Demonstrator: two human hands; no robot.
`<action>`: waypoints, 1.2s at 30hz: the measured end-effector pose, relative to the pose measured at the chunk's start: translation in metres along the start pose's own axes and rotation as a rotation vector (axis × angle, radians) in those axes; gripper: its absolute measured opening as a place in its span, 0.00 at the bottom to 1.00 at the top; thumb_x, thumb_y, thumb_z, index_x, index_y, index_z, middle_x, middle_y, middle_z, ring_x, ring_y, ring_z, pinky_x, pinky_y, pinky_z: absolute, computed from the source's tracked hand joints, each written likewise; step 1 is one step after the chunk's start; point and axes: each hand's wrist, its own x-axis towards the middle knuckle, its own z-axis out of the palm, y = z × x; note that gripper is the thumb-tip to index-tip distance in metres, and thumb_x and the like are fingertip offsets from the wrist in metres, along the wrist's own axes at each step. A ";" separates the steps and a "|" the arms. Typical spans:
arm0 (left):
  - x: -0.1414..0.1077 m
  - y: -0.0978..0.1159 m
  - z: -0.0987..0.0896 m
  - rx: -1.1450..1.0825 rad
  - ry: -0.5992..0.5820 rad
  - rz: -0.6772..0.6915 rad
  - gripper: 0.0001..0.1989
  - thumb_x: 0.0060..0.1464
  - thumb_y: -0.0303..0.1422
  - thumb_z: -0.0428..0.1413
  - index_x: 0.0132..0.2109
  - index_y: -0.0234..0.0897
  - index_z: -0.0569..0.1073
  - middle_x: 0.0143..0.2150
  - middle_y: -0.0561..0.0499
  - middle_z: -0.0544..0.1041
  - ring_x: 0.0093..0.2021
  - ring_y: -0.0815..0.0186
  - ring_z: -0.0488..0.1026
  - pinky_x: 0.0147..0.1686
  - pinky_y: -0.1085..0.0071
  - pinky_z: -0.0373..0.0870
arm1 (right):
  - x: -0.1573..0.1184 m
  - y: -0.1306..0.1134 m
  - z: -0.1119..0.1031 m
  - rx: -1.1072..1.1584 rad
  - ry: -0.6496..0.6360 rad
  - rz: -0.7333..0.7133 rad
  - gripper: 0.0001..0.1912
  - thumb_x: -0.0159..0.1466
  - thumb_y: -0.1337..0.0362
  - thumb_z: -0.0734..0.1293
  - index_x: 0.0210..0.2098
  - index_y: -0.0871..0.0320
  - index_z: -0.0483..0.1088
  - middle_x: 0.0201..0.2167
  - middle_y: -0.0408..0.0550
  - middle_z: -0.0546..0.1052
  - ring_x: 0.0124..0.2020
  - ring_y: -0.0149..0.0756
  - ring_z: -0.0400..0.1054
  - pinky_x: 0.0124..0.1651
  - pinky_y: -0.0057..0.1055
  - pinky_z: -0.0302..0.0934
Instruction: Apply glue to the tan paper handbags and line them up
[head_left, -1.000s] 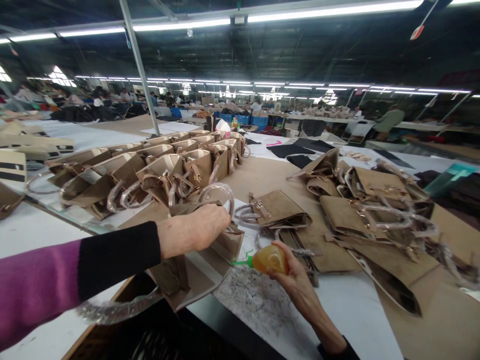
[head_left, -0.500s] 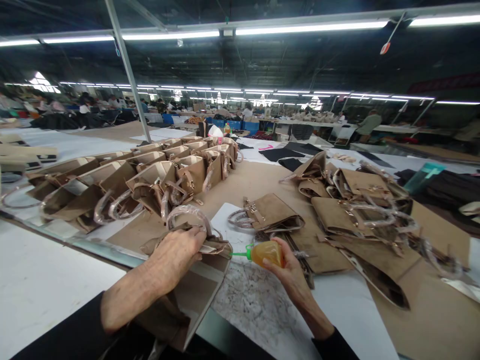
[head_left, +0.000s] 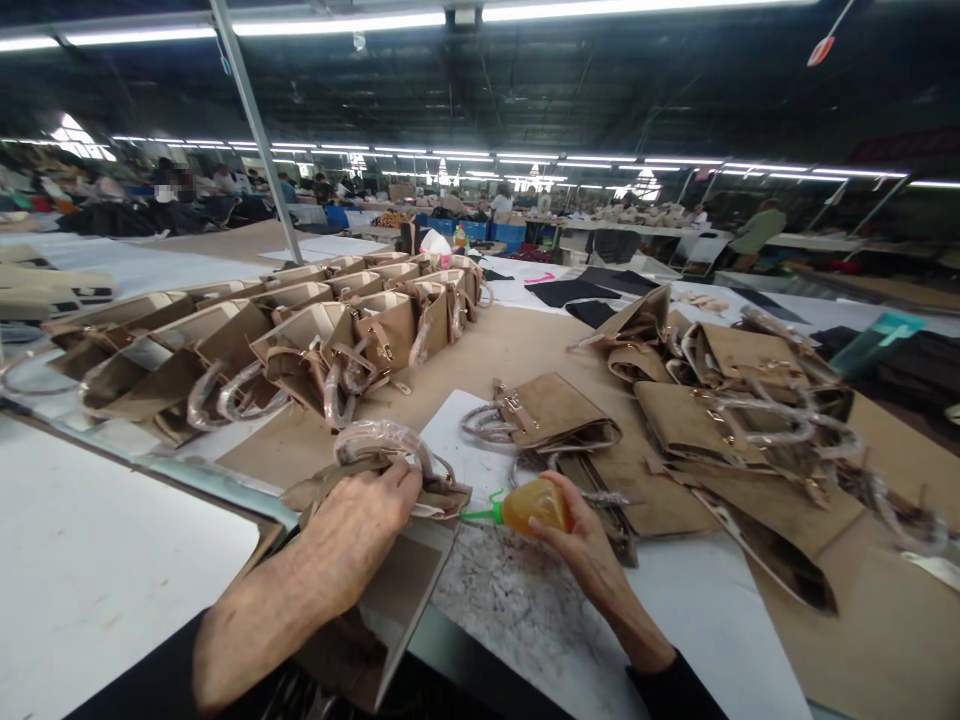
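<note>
While my right grip (head_left: 589, 540) is wrapped around a bottle (head_left: 534, 507) of amber liquid, its green nozzle (head_left: 481, 515) points at the rim of a brown bag (head_left: 411, 565); I cannot tell whether the 2 touch. My left grip (head_left: 346, 530) is clamped on that bag's top, at the near edge of the desk (head_left: 712, 600). Open bags (head_left: 382, 345) stand in rows farther left along that edge; folded bags (head_left: 559, 408) lie to the right.

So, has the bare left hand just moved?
Yes: the left hand is farther left and nearer the wearer, against the flattened brown handbag beyond the amber bottle.
</note>
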 end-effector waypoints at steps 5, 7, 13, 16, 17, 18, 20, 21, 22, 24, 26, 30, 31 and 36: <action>-0.004 0.001 0.004 -0.012 -0.010 0.008 0.14 0.54 0.22 0.44 0.45 0.35 0.69 0.47 0.43 0.74 0.41 0.56 0.75 0.38 0.60 0.73 | -0.003 -0.001 -0.002 0.017 -0.022 0.039 0.31 0.46 0.56 0.76 0.47 0.55 0.67 0.36 0.45 0.75 0.38 0.46 0.70 0.41 0.37 0.66; -0.005 0.001 0.006 -0.007 -0.027 0.013 0.15 0.55 0.22 0.44 0.46 0.34 0.68 0.48 0.42 0.73 0.41 0.55 0.75 0.38 0.59 0.73 | -0.003 0.000 -0.002 0.023 -0.017 0.052 0.31 0.46 0.55 0.76 0.47 0.55 0.66 0.36 0.46 0.75 0.39 0.46 0.70 0.41 0.37 0.66; -0.010 0.001 0.013 0.002 0.007 0.033 0.15 0.56 0.21 0.43 0.46 0.34 0.68 0.48 0.41 0.73 0.40 0.56 0.76 0.37 0.61 0.74 | -0.007 0.005 0.000 0.048 -0.020 0.080 0.32 0.46 0.53 0.76 0.47 0.55 0.67 0.37 0.46 0.76 0.39 0.47 0.71 0.42 0.39 0.66; -0.011 0.000 0.014 0.000 0.008 0.040 0.13 0.56 0.22 0.44 0.46 0.33 0.68 0.47 0.41 0.73 0.41 0.54 0.75 0.38 0.59 0.74 | -0.012 0.007 0.000 0.064 -0.034 0.091 0.31 0.46 0.54 0.76 0.47 0.55 0.68 0.37 0.47 0.76 0.39 0.47 0.71 0.42 0.39 0.66; -0.011 0.000 0.014 -0.003 0.008 0.043 0.13 0.56 0.23 0.45 0.47 0.33 0.67 0.47 0.41 0.73 0.41 0.54 0.75 0.38 0.58 0.74 | -0.014 0.008 0.000 0.069 -0.038 0.095 0.31 0.47 0.55 0.77 0.47 0.56 0.68 0.36 0.47 0.76 0.39 0.47 0.71 0.43 0.39 0.66; -0.011 0.000 0.015 -0.006 0.005 0.042 0.13 0.56 0.23 0.45 0.47 0.33 0.67 0.47 0.41 0.73 0.41 0.53 0.75 0.38 0.58 0.74 | -0.015 0.010 0.000 0.075 -0.043 0.098 0.31 0.47 0.55 0.77 0.47 0.56 0.68 0.36 0.47 0.77 0.39 0.47 0.71 0.43 0.39 0.66; -0.011 0.000 0.015 -0.011 0.003 0.038 0.13 0.55 0.23 0.46 0.48 0.33 0.67 0.46 0.41 0.73 0.40 0.53 0.75 0.37 0.58 0.74 | -0.019 0.013 0.000 0.087 -0.047 0.103 0.31 0.47 0.56 0.77 0.48 0.56 0.68 0.37 0.47 0.77 0.39 0.47 0.71 0.43 0.40 0.67; -0.012 0.001 0.015 -0.010 0.005 0.039 0.13 0.55 0.23 0.46 0.48 0.33 0.67 0.46 0.41 0.73 0.40 0.54 0.75 0.37 0.58 0.74 | -0.021 0.014 0.000 0.092 -0.046 0.105 0.31 0.47 0.56 0.77 0.48 0.56 0.68 0.37 0.47 0.77 0.39 0.47 0.71 0.43 0.40 0.67; -0.012 0.001 0.015 -0.006 0.007 0.040 0.13 0.55 0.23 0.46 0.47 0.33 0.67 0.46 0.41 0.73 0.39 0.54 0.75 0.37 0.59 0.74 | -0.022 0.016 0.000 0.096 -0.041 0.106 0.31 0.47 0.56 0.77 0.48 0.56 0.68 0.38 0.48 0.77 0.40 0.47 0.71 0.43 0.40 0.67; -0.013 0.001 0.015 0.010 0.021 0.038 0.12 0.55 0.24 0.46 0.46 0.34 0.67 0.47 0.41 0.73 0.39 0.55 0.75 0.37 0.60 0.74 | -0.025 0.020 0.001 0.106 -0.021 0.106 0.31 0.48 0.56 0.76 0.48 0.55 0.67 0.38 0.47 0.77 0.40 0.47 0.71 0.43 0.39 0.67; -0.014 0.002 0.015 0.026 0.037 0.032 0.12 0.55 0.24 0.46 0.46 0.34 0.68 0.47 0.41 0.73 0.39 0.56 0.75 0.37 0.61 0.74 | -0.027 0.022 0.001 0.115 0.001 0.106 0.30 0.49 0.55 0.76 0.49 0.54 0.67 0.39 0.46 0.77 0.41 0.47 0.71 0.43 0.39 0.66; -0.014 0.003 0.015 0.033 0.036 0.035 0.11 0.55 0.24 0.47 0.45 0.34 0.68 0.47 0.41 0.73 0.40 0.56 0.75 0.38 0.60 0.74 | -0.030 0.025 0.002 0.117 0.004 0.118 0.31 0.48 0.57 0.76 0.49 0.54 0.67 0.39 0.47 0.76 0.40 0.46 0.70 0.43 0.37 0.65; -0.014 0.003 0.016 0.037 0.034 0.036 0.11 0.55 0.24 0.48 0.45 0.34 0.68 0.47 0.41 0.73 0.40 0.56 0.75 0.38 0.60 0.74 | -0.030 0.025 0.002 0.116 -0.001 0.124 0.31 0.48 0.58 0.76 0.50 0.55 0.67 0.39 0.47 0.76 0.39 0.45 0.70 0.42 0.37 0.65; -0.015 0.002 0.019 0.055 0.057 0.050 0.12 0.55 0.25 0.50 0.47 0.34 0.67 0.48 0.42 0.72 0.38 0.59 0.75 0.37 0.63 0.74 | -0.035 0.027 0.004 0.126 -0.010 0.150 0.32 0.47 0.58 0.76 0.51 0.54 0.66 0.39 0.47 0.76 0.39 0.46 0.70 0.42 0.37 0.64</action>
